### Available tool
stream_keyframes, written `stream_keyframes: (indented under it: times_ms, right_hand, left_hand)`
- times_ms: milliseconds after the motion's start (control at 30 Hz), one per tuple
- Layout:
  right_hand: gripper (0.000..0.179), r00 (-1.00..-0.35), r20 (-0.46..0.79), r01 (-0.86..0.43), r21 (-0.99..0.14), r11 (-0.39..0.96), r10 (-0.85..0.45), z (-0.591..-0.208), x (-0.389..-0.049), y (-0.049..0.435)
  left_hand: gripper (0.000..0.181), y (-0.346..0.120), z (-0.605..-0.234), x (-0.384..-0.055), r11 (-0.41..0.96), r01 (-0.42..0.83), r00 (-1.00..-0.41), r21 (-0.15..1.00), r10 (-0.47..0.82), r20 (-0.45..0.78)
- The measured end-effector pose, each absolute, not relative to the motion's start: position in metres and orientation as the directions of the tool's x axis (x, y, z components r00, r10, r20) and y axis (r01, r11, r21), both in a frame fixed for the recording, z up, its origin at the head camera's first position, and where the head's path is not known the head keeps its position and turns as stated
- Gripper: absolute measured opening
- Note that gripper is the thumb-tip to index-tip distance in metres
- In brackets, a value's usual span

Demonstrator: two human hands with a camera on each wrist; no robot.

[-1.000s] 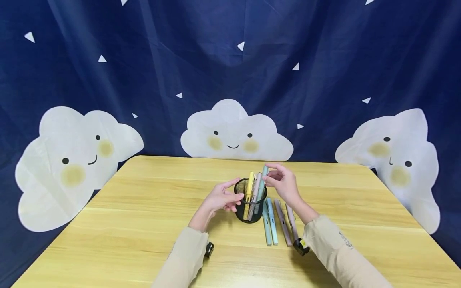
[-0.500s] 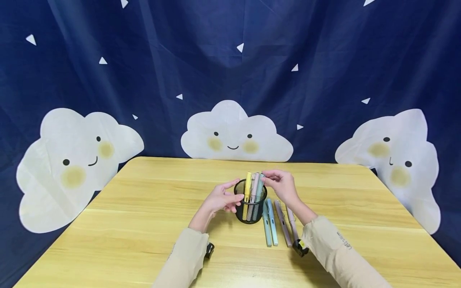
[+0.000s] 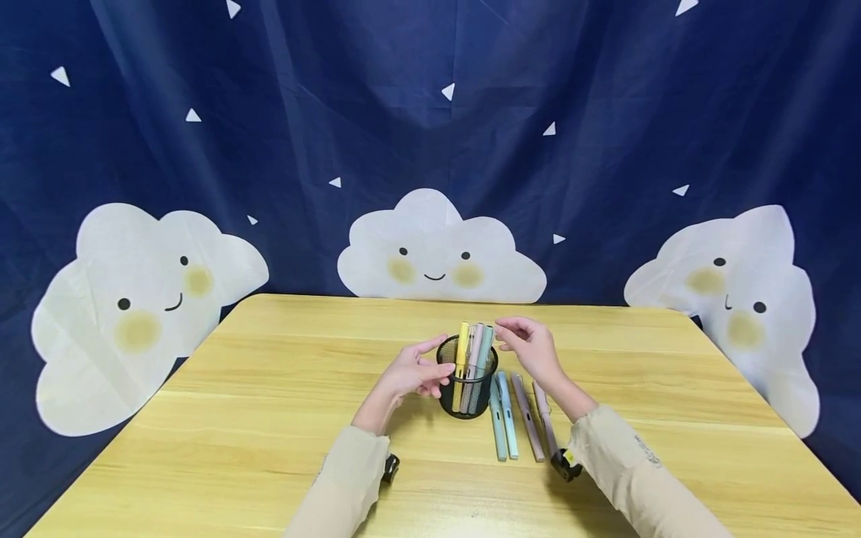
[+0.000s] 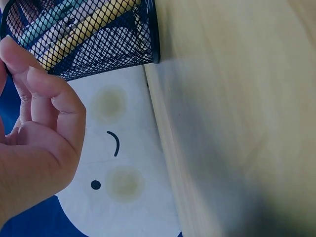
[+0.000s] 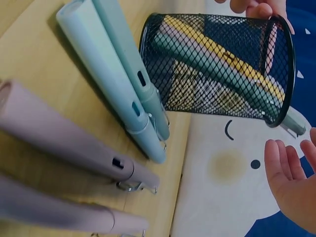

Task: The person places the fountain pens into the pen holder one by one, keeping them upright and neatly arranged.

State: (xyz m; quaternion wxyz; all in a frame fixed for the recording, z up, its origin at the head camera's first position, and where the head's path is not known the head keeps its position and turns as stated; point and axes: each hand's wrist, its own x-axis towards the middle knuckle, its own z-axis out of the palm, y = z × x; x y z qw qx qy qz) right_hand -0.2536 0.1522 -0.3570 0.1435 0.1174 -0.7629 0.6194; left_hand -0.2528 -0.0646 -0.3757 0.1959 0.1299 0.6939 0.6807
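A black mesh pen holder (image 3: 483, 396) stands upright on the table. Inside it lean a yellow pen (image 3: 462, 348), a pale lilac pen (image 3: 476, 350) and a grey-green pen (image 3: 486, 344). My left hand (image 3: 415, 370) grips the holder's left side, its thumb at the front of the rim. Just right of the grey-green pen's top is my right hand (image 3: 533, 350), holding nothing; in the right wrist view a gap separates its fingers (image 5: 284, 163) from that pen.
Right of the holder lie a teal pen (image 3: 498, 426), a light blue pen (image 3: 509, 424), a mauve pen (image 3: 528, 418) and a pinkish-lilac pen (image 3: 545, 415). Behind the wooden table (image 3: 269, 388) hangs a dark blue curtain (image 3: 377, 97) with printed clouds.
The grey-green pen has sunk lower into the holder. My right hand went down with it, then let go and moved slightly right. The left hand stays on the holder.
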Motion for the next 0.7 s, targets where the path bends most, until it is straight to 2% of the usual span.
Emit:
stream_keyframes:
  times_ms: [333, 700]
  right_hand:
    - [0.026, -0.953, 0.304, -0.301, -0.940, 0.161, -0.009, -0.360, -0.250, 0.167]
    - [0.026, -0.958, 0.284, -0.287, -0.939, 0.187, -0.041, -0.367, -0.248, 0.184]
  left_hand:
    - [0.072, -0.065, -0.376, -0.253, 0.034, -0.092, -0.889, 0.995, 0.447, -0.098]
    - [0.071, -0.064, -0.377, -0.254, 0.032, -0.091, -0.889, 0.995, 0.447, -0.096]
